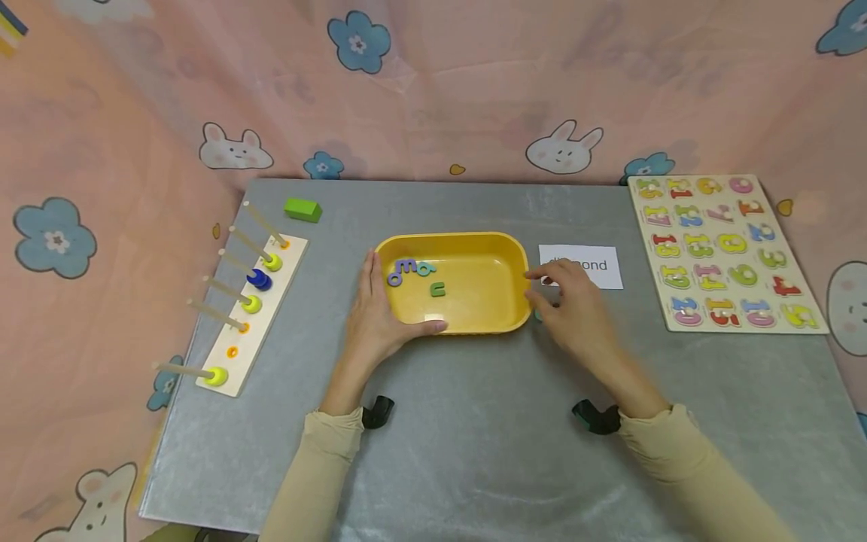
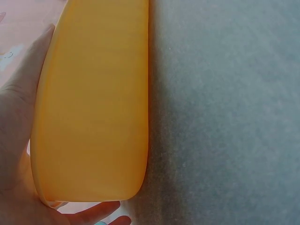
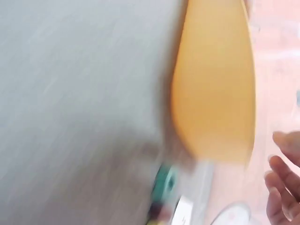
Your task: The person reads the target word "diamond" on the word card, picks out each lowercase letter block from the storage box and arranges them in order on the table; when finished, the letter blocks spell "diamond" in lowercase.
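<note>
A yellow tray [image 1: 474, 282] lies on the table with purple "o" [image 1: 394, 279], purple "m" [image 1: 406, 266], teal "a" [image 1: 425, 268] and green "n" or "u" [image 1: 437, 289] letters in its left half. My left hand [image 1: 379, 316] rests around the tray's near left corner, fingers straight along the end wall and thumb over the front rim. My right hand [image 1: 576, 309] hovers at the tray's right end, fingers loosely bent, nothing visible between them. Below it a teal piece [image 3: 163, 182] lies on the table, with blurred dark and yellow pieces beside it. A white word card [image 1: 606, 265] is partly covered by this hand.
Left of the tray stands a wooden peg board [image 1: 260, 320] with coloured rings. Behind it lies a green block [image 1: 302, 210]. A number puzzle board [image 1: 728, 256] lies at the right. Patterned pink cloth [image 1: 440, 98] hangs behind the grey table [image 1: 474, 436].
</note>
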Tool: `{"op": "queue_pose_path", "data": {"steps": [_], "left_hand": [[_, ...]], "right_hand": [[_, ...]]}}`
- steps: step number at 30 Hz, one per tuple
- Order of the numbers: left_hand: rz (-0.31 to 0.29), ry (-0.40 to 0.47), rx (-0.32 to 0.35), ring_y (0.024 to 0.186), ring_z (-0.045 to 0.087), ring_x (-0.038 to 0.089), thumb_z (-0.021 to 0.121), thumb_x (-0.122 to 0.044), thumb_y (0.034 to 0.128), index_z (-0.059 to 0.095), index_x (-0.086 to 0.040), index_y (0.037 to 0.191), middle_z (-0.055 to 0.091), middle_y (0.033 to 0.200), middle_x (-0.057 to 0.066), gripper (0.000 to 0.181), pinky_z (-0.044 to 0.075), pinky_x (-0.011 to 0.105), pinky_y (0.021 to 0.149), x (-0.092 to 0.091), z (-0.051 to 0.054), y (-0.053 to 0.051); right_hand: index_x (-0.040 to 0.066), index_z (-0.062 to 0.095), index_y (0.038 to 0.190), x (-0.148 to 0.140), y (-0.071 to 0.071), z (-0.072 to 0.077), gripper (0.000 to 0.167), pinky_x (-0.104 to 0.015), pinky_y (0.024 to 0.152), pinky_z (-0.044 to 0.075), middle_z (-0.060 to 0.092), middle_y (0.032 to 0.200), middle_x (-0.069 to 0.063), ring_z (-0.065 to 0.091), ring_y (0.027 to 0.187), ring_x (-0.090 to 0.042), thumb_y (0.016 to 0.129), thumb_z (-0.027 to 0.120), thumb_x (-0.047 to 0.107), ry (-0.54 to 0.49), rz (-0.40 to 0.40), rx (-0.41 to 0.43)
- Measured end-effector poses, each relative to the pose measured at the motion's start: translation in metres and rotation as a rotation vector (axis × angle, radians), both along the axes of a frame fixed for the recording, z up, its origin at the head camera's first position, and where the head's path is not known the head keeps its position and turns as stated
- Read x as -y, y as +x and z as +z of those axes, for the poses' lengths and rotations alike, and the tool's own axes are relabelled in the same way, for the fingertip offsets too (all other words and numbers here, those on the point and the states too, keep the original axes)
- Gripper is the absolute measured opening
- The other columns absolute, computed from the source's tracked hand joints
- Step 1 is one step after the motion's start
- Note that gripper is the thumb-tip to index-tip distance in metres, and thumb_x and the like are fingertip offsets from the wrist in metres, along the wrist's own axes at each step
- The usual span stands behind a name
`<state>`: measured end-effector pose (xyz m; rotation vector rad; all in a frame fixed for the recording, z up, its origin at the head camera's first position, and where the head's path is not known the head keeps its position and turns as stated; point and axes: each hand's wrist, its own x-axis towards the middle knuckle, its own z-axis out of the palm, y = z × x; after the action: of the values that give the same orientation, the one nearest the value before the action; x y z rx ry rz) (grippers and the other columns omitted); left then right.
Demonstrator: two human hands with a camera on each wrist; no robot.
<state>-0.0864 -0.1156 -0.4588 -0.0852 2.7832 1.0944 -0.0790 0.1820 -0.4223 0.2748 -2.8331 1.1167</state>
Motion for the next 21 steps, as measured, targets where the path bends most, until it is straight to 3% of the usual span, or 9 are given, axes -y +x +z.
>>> {"op": "queue_pose_path", "data": {"steps": [4, 7, 10, 15, 21], "left_hand": [[-0.002, -0.003, -0.002, 0.161, 0.026, 0.036, 0.097, -0.067, 0.0593, -0.004, -0.018, 0.172, -0.003, 0.181, 0.0, 0.159, 0.035, 0.064, 0.123, 0.0, 0.0, 0.0], [-0.007, -0.004, 0.001, 0.162, 0.023, 0.036, 0.096, -0.068, 0.0605, -0.005, -0.018, 0.172, -0.004, 0.181, 0.001, 0.159, 0.033, 0.063, 0.124, 0.0, 0.001, 0.0], [-0.016, -0.014, -0.011, 0.163, 0.021, 0.036, 0.095, -0.068, 0.0619, -0.005, -0.015, 0.172, -0.003, 0.181, 0.004, 0.158, 0.033, 0.063, 0.124, 0.001, 0.001, 0.0], [-0.028, -0.027, -0.03, 0.164, 0.019, 0.036, 0.094, -0.067, 0.0637, -0.005, -0.012, 0.172, -0.002, 0.181, 0.007, 0.156, 0.033, 0.063, 0.124, 0.001, 0.0, -0.001], [-0.047, -0.033, -0.036, 0.164, 0.018, 0.038, 0.093, -0.066, 0.0672, -0.005, -0.011, 0.171, -0.003, 0.181, 0.009, 0.154, 0.035, 0.064, 0.123, 0.002, 0.0, 0.001]], "right_hand": [[0.001, 0.066, 0.134, 0.029, -0.01, 0.0, 0.043, -0.054, 0.1, 0.053, 0.065, 0.132, -0.021, 0.059, 0.123, -0.039, 0.093, 0.08, 0.003, -0.012, 0.128, 0.08], [0.006, 0.057, 0.149, 0.048, -0.019, -0.004, 0.057, -0.057, 0.118, 0.043, 0.057, 0.152, -0.017, 0.05, 0.142, -0.038, 0.096, 0.079, 0.011, -0.007, 0.244, 0.174], [0.009, 0.051, 0.156, 0.066, -0.03, -0.012, 0.064, -0.054, 0.125, 0.036, 0.052, 0.16, -0.013, 0.045, 0.148, -0.036, 0.098, 0.078, 0.016, -0.003, 0.342, 0.233], [0.012, 0.049, 0.159, 0.095, -0.048, -0.025, 0.067, -0.051, 0.121, 0.039, 0.046, 0.166, -0.011, 0.047, 0.139, -0.034, 0.099, 0.077, 0.015, 0.032, 0.452, 0.249], [0.016, 0.042, 0.164, 0.119, -0.061, -0.039, 0.071, -0.05, 0.104, 0.043, 0.031, 0.174, -0.01, 0.047, 0.123, -0.035, 0.101, 0.073, 0.017, 0.133, 0.527, 0.21]]}}
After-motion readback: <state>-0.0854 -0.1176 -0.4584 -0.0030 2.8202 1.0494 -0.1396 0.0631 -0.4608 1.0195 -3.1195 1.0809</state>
